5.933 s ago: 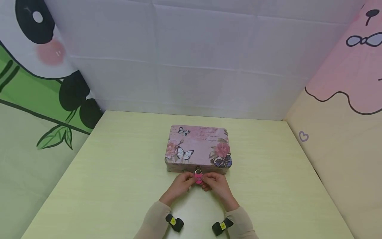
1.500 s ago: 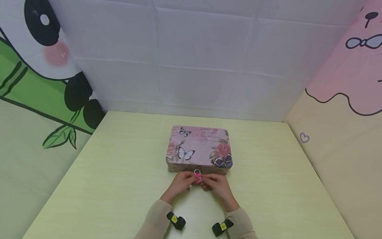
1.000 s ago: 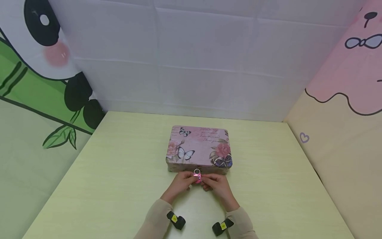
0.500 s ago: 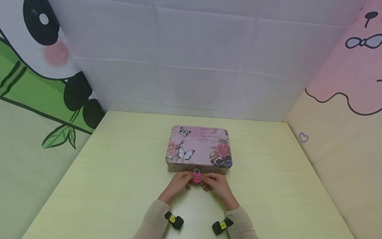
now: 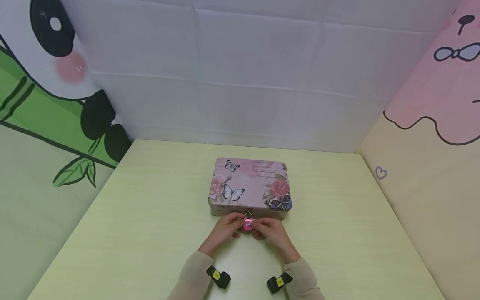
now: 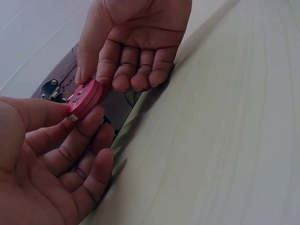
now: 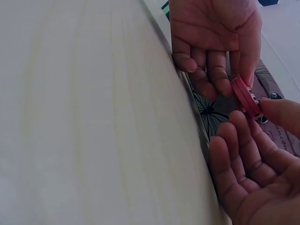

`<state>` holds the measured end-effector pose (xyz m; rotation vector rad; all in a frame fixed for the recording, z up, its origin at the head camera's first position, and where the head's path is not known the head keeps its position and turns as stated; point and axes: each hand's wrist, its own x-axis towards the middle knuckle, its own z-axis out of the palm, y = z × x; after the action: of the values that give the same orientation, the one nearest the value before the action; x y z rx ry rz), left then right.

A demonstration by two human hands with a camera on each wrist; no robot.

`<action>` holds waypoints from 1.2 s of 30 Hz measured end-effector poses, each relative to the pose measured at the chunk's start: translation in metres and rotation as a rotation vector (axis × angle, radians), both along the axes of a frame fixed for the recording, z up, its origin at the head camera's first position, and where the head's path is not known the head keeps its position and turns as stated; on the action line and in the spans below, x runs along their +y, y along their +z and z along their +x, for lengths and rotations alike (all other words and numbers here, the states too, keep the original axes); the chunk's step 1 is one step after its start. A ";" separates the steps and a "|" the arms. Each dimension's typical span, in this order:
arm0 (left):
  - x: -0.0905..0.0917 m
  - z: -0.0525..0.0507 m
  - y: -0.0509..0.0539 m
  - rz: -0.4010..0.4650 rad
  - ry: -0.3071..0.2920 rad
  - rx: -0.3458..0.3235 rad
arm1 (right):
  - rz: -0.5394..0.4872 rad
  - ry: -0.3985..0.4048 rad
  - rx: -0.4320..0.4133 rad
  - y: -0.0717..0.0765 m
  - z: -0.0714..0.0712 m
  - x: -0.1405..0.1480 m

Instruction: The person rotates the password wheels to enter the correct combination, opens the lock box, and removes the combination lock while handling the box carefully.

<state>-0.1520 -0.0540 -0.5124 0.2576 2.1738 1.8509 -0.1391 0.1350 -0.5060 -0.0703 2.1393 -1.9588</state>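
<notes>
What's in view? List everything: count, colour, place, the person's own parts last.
Table: 1, pale yellow, centre
Box: 1, pink floral, on table
Clasp: 1, metallic, box's front
Padlock: 1, pink, at clasp
Back sheet: 1, whitish, behind table
Left panel: 1, green and white, table's left
Right panel: 1, pink and beige, table's right
Wrist devices: 2, black with yellow, one per wrist
Sleeves: 2, beige, forearms
Left hand: 1, bare, pinching padlock
Right hand: 1, bare, pinching padlock

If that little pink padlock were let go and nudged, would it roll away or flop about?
The padlock would probably swing rather than roll, as its shackle appears hooked at the clasp of the box. Its solid-looking body suggests it won't bend. The smooth, rounded edges might make it slightly slippery.
</notes>
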 end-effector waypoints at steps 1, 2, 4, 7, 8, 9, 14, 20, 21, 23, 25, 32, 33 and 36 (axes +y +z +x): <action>0.000 0.000 0.000 0.004 0.003 -0.001 | 0.000 0.001 -0.001 0.000 0.000 0.000; 0.000 0.001 0.000 0.005 0.006 -0.001 | -0.002 0.004 -0.002 0.001 0.000 0.000; 0.001 0.001 0.001 0.008 0.010 -0.008 | -0.004 0.009 -0.007 0.001 0.000 0.000; 0.002 0.001 0.001 0.012 0.012 -0.015 | 0.000 0.024 -0.004 0.003 0.000 0.000; 0.002 0.001 0.001 0.011 0.014 -0.020 | 0.004 0.028 -0.002 0.003 0.001 0.000; 0.002 0.000 0.001 0.013 0.015 -0.023 | 0.007 0.035 0.002 0.004 0.001 0.000; 0.001 0.000 0.000 0.005 0.011 -0.008 | 0.014 0.055 0.008 0.006 0.002 0.000; 0.001 0.002 0.003 -0.003 0.013 -0.001 | 0.018 0.047 -0.007 0.003 0.000 -0.001; 0.002 0.002 0.003 -0.006 0.013 0.001 | 0.017 0.046 -0.007 0.003 0.000 -0.001; 0.002 0.003 0.003 -0.003 0.012 0.006 | 0.014 0.046 -0.007 0.002 -0.001 -0.001; 0.001 0.003 0.003 -0.001 0.013 0.008 | 0.013 0.045 -0.008 0.001 -0.001 -0.001; 0.002 0.001 0.001 0.005 0.011 0.003 | 0.019 0.040 -0.002 0.001 -0.001 -0.002; 0.002 0.001 0.001 0.000 0.013 0.002 | 0.021 0.039 0.002 0.001 0.000 -0.002; 0.003 0.001 0.001 -0.011 0.017 0.006 | 0.033 0.039 0.011 0.002 0.000 -0.002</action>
<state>-0.1508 -0.0512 -0.5114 0.2439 2.1958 1.8493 -0.1391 0.1325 -0.5040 -0.1169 2.1594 -1.9056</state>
